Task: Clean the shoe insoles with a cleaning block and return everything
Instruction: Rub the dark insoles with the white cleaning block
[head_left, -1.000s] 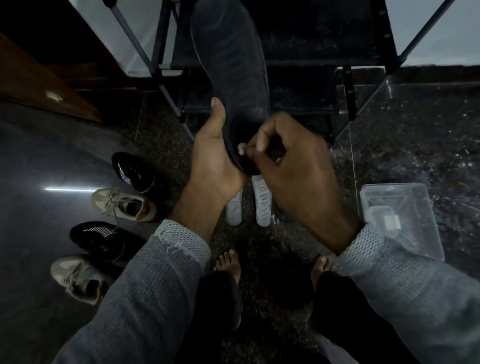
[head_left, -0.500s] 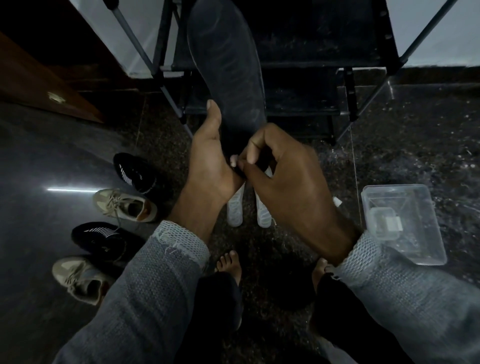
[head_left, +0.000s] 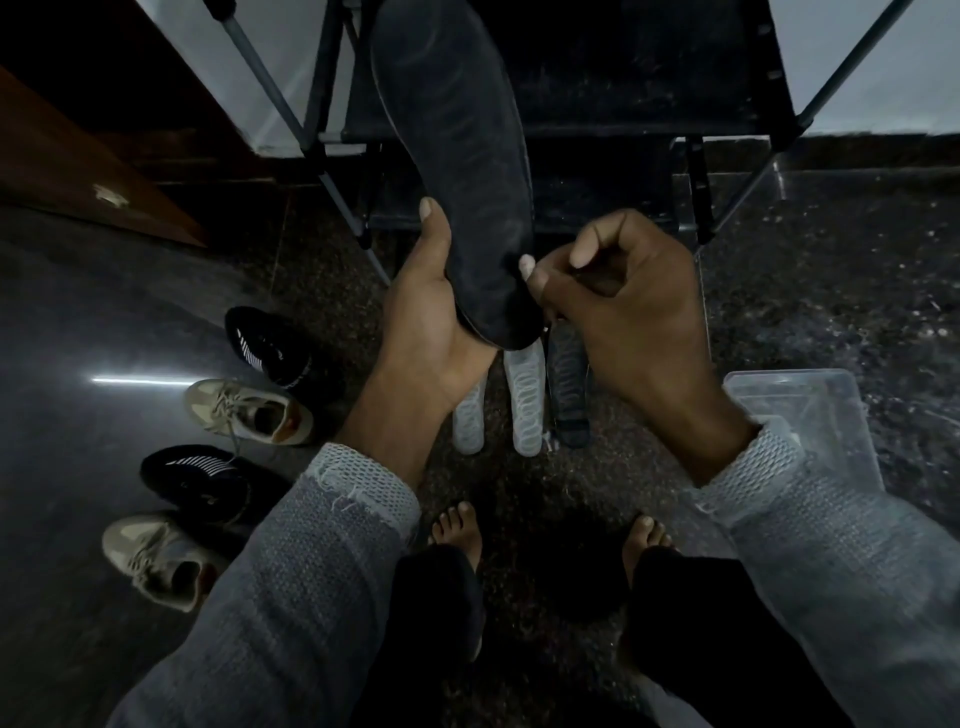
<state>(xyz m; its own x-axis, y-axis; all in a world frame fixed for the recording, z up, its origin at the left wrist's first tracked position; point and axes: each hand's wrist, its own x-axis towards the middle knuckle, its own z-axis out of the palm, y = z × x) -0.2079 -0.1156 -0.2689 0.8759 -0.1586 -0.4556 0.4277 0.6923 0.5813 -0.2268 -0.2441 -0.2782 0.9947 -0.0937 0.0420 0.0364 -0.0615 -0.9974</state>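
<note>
Holding the dark insole (head_left: 457, 171) by its heel end, the left hand (head_left: 431, 332) has its fingers wrapped behind it and the thumb pressed along its near edge, so the insole stands up in front of the black shoe rack (head_left: 597, 104). The right hand (head_left: 628, 312) is curled closed just beside the heel, thumb and forefinger pinched at the insole's edge; whether a cleaning block sits inside that grip cannot be told. On the floor (head_left: 857, 270) below the hands lie two pale insoles (head_left: 527, 410) and one dark insole (head_left: 569, 395). A clear plastic box (head_left: 810, 415) sits toward the floor's right edge, and four shoes (head_left: 249, 415) line its left side.
</note>
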